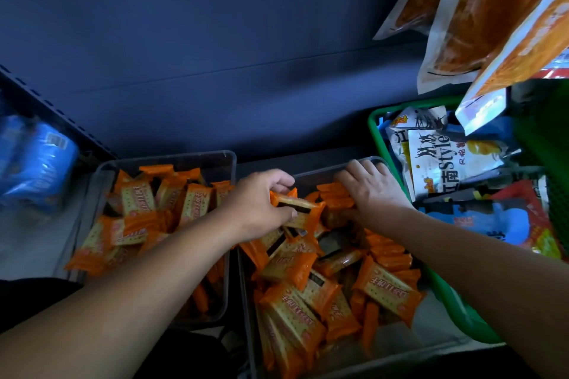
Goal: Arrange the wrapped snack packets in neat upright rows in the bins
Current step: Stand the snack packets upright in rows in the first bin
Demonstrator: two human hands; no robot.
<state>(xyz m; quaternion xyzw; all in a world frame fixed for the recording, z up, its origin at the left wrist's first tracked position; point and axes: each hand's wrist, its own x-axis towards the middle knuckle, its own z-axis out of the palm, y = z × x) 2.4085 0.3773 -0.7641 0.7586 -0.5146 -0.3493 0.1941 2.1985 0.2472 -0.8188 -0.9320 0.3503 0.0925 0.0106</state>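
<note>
Two clear plastic bins stand side by side, the left bin (228,160) and the right bin (311,177), both full of orange-wrapped cracker packets. My left hand (261,203) reaches over the right bin and pinches one orange packet (300,206) between thumb and fingers. My right hand (369,188) lies at the far right corner of the right bin, its fingers pressing on a short upright row of packets (335,194). A second upright row (391,255) runs along the bin's right wall. Loose packets (292,308) lie jumbled in the rest of the bin.
A green basket (374,129) of mixed snack bags stands to the right. Large orange bags (480,9) hang above it. Blue packages (40,163) lie on a shelf at left. A dark blue back panel (215,40) rises behind the bins.
</note>
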